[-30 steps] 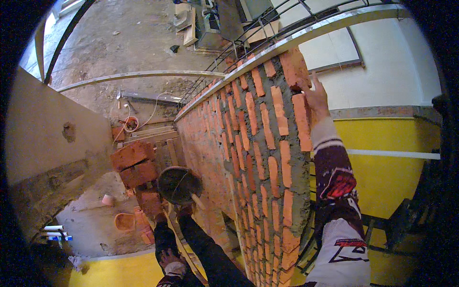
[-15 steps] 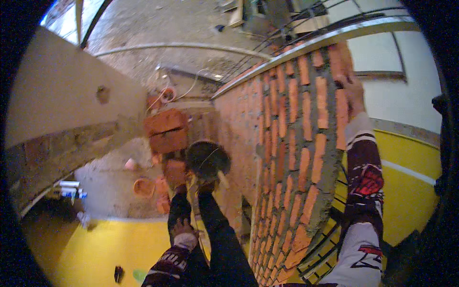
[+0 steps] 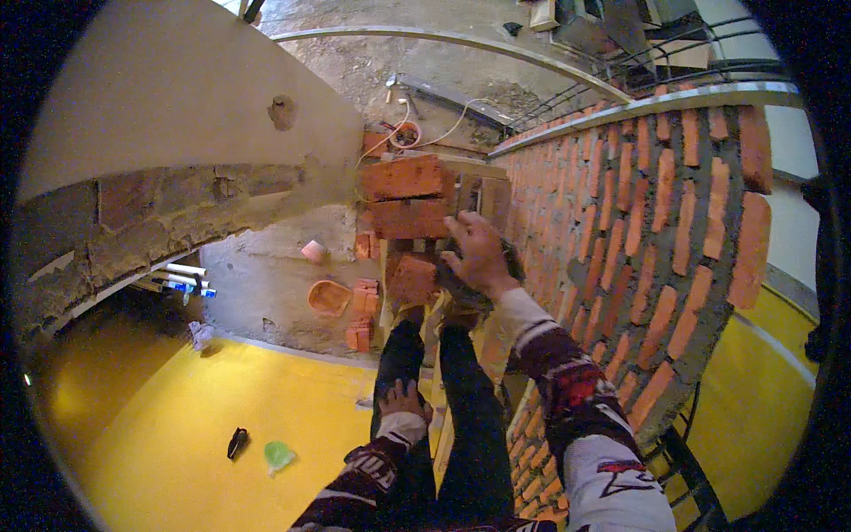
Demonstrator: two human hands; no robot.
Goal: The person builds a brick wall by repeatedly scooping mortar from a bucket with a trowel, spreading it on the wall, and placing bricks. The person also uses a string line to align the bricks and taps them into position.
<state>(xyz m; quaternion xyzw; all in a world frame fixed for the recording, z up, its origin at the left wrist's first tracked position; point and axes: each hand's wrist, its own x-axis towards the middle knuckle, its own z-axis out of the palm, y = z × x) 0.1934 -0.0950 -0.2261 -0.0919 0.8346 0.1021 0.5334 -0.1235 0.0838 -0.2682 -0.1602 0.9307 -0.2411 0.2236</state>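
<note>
My left hand (image 3: 403, 401) lies flat on my left leg with its fingers spread. My right hand (image 3: 480, 255), fingers apart and nothing visible in it, reaches over a dark round pan (image 3: 459, 289). Hand and wrist hide much of the pan, so its contents cannot be made out. Just left of the fingertips, two orange bricks (image 3: 403, 177) lie side by side, and another brick (image 3: 412, 279) sits closer to my feet. On my right stands a brick wall (image 3: 651, 239) with grey mortar in its joints; a brick (image 3: 752, 239) lies along its edge.
Beneath me are wooden boards (image 3: 483, 191). Lower down, a stack of bricks (image 3: 362, 315) and an orange tub (image 3: 329, 299) stand by the yellow floor (image 3: 195, 426). A plastered wall (image 3: 204, 106) rises at the left. A metal rail (image 3: 656, 108) runs along the brick wall.
My right hand has left the brick at the wall's edge and moved left, down over the dark pan. The view has swung right. My left hand stays on my leg.
</note>
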